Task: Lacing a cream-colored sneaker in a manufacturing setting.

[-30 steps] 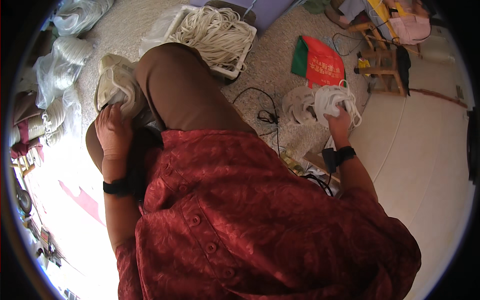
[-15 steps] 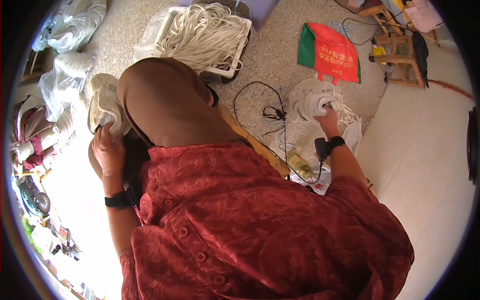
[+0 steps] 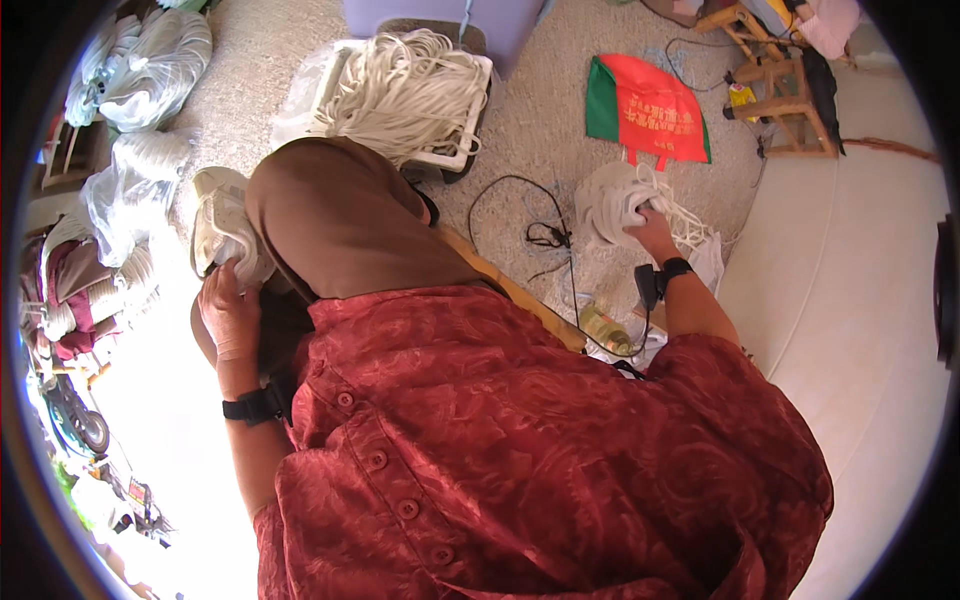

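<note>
Head view: cream shoe [image 3: 215,212] touched by left hand [image 3: 229,312], frame left, grip unclear; white bundle [image 3: 604,205] gripped by right hand [image 3: 654,235], right of centre.

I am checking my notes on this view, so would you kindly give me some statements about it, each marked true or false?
1. The right hand is at a cluster of white pieces. True.
2. A red-and-green bag lies on the floor. True.
3. The bag is nearer the left hand than the right. False: it is nearer the right hand.
4. Both wrists are bare. False: each wears a dark band.
5. Pale cords lie in a white-rimmed tray. True.
6. The cords are bright blue. False: they are off-white.
</note>
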{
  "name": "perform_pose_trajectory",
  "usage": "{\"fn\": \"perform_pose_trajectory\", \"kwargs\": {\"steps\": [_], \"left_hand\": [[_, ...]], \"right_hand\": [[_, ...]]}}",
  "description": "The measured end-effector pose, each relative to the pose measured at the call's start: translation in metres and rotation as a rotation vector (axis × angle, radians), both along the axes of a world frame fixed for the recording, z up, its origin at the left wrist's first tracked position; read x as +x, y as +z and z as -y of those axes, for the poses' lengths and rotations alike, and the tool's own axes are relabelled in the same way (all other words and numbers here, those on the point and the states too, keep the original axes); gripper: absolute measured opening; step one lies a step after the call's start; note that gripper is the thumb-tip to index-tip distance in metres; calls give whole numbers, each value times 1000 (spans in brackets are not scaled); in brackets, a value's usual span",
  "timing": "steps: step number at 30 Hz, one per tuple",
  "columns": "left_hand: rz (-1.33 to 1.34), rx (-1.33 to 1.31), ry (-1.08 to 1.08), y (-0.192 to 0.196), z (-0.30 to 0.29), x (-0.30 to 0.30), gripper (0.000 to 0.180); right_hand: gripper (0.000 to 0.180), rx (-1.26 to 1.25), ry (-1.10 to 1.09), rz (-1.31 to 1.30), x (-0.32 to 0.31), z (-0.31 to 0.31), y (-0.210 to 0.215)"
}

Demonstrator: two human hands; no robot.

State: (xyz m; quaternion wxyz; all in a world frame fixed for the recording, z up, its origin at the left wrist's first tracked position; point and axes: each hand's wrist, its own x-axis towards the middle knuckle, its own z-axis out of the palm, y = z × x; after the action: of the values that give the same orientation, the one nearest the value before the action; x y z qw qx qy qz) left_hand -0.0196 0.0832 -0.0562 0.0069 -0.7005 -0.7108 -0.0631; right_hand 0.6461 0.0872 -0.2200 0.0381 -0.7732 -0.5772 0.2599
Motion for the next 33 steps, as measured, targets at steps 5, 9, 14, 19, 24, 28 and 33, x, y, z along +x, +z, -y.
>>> {"fn": "perform_pose_trajectory", "kwargs": {"steps": [5, 9, 14, 19, 24, 28, 33], "left_hand": [[-88, 88, -46, -27, 8, -18, 43], [33, 212, -16, -14, 15, 1, 32], [-22, 109, 21, -29, 29, 9, 13], [-104, -53, 19, -32, 19, 13, 14], [-148, 70, -57, -28, 28, 18, 16], [-58, 43, -85, -34, 27, 7, 20], [492, 423, -68, 9, 31, 1, 10]], "right_hand": [[28, 30, 266, 231, -1, -22, 23], [18, 144, 211, 365, -39, -50, 61], [23, 280, 412, 161, -176, -108, 106], [25, 524, 728, -526, -396, -108, 163], [24, 423, 1107, -485, -524, -80, 185], [20, 437, 1243, -403, -541, -84, 154], [10, 349, 906, -947, -507, -129, 161]]}}
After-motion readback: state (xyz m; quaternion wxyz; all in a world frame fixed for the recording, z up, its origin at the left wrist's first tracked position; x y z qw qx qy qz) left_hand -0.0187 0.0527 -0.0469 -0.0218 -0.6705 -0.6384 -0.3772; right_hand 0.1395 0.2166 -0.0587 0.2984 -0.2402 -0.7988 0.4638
